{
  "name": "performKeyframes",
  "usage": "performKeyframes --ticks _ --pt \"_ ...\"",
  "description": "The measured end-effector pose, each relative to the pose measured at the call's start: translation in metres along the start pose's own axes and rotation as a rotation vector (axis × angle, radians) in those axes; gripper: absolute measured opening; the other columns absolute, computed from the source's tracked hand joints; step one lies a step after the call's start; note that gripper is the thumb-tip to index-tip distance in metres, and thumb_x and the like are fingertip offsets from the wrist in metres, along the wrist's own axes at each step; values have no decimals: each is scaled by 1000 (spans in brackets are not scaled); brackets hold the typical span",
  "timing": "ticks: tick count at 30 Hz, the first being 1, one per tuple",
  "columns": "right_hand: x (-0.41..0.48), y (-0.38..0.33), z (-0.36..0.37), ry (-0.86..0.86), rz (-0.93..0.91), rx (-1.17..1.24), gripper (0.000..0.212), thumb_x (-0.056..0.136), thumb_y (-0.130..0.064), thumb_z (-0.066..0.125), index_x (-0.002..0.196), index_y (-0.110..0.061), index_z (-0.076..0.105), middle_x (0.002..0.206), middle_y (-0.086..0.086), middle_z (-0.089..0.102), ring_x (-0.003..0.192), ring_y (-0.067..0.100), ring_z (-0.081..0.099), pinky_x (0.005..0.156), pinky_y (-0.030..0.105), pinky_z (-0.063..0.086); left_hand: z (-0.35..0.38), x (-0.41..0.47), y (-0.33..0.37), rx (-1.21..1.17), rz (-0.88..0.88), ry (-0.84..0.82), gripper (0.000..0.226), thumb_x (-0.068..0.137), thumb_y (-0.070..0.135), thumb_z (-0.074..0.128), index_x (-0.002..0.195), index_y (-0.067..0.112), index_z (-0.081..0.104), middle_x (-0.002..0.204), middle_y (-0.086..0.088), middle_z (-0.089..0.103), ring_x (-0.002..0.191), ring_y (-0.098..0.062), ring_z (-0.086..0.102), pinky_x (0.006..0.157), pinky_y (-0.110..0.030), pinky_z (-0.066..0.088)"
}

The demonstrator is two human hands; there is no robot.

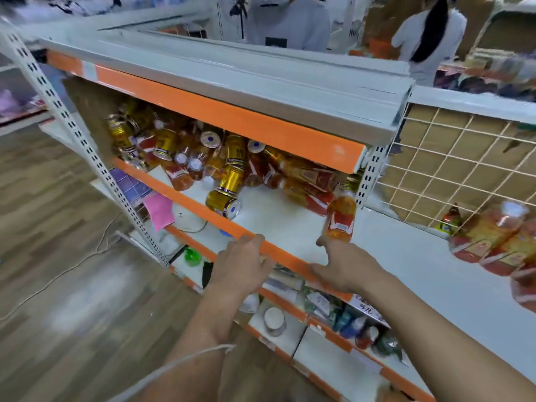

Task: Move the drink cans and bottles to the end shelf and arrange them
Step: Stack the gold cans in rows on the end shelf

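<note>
Head: left hand (240, 265) on shelf edge (203, 211)

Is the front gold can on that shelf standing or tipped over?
Tipped over: the gold can lies on its side, round end facing forward.

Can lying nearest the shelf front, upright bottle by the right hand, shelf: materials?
Can: likely metal; glossy gold wall with bright glints, silvery end. Bottle: likely clear plastic; orange liquid shows through, red label. Shelf: probably painted metal; smooth matte white, orange front strip.
</note>
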State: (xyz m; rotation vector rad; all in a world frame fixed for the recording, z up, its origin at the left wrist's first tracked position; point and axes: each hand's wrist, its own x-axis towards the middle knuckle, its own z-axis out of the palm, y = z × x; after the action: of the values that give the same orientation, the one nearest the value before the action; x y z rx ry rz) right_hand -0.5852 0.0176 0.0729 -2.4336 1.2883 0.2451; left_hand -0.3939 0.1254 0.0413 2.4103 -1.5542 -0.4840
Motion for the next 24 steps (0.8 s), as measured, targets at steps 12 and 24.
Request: performKeyframes --ticks 12,24 --pt "120 -77 0 -34 -157 -172 54 94 -48 55 139 -18 45 131 9 57 120 31 56 89 41 53 -36 61 -76 87 -164 12 51 98 46 54 144 25 46 125 -7 60 120 -33 57 89 -43 49" --pt "290 -188 23 79 218 911 51 75 -45 83 117 -22 64 112 -3 72 105 23 70 92 44 57 -23 203 -195 -221 -257 -104 89 88 76 50 152 15 35 150 -14 36 143 -36 27 117 -50 30"
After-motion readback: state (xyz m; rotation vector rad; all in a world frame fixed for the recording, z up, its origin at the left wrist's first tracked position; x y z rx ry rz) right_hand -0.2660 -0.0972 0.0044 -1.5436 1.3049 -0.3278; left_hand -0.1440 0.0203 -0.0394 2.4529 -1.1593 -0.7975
